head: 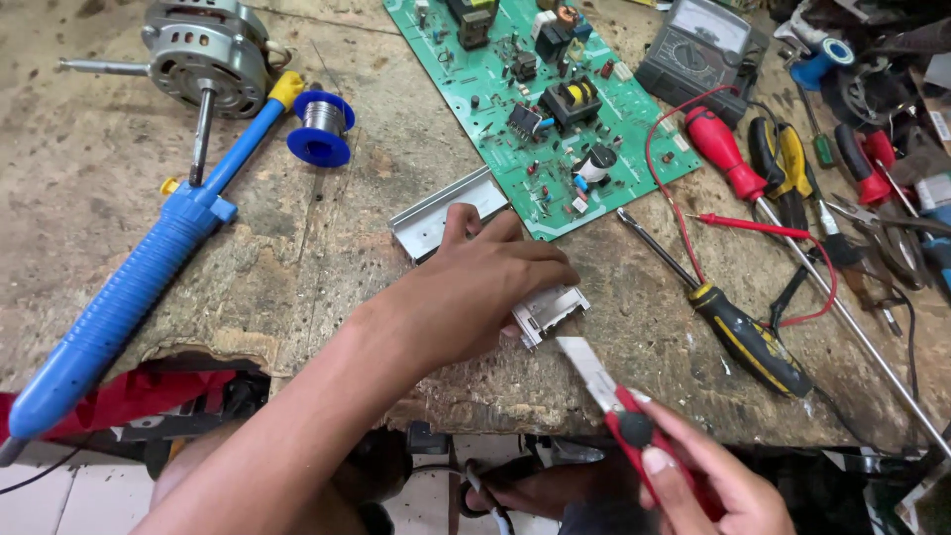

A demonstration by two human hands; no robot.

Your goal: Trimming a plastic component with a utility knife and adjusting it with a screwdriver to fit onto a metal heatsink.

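My left hand (475, 287) presses a small silver metal part (548, 310) down on the worn wooden bench (327, 258), fingers closed over it. My right hand (708, 476) holds a red utility knife (604, 386) near the bench's front edge, its blade pointing up-left and ending just below the metal part. A folded silver metal bracket (436, 213) lies just behind my left hand. A green circuit board (540, 89) lies beyond it.
A blue desoldering pump (139, 277), a blue solder spool (320, 127) and an electric motor (208, 54) lie left. Right of the board: a multimeter (698, 45) with red probe lead, red-handled (728, 154) and black-yellow (748, 342) screwdrivers, pliers (783, 163).
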